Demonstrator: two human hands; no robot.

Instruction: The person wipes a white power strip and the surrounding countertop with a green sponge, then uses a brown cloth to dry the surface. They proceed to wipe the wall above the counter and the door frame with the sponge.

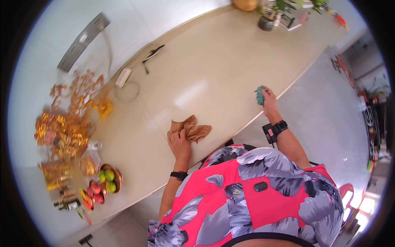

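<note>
On the beige countertop (222,61), my left hand (180,144) rests on a crumpled brown cloth (193,129), its fingers over the cloth's near left side. Whether the fingers pinch the cloth or only press it cannot be told. My right hand (269,100) holds a crumpled green cloth (260,95) close to the counter's front edge. The green cloth is bunched at the fingertips. The two hands are well apart, with bare counter surface between them.
At the left stand a golden statue (58,132), a golden ornamental tree (83,95) and baskets of green (118,177) and red fruit (95,192). A white power strip (123,77) and cables lie along the wall. A dark plant pot (267,23) stands at the far end.
</note>
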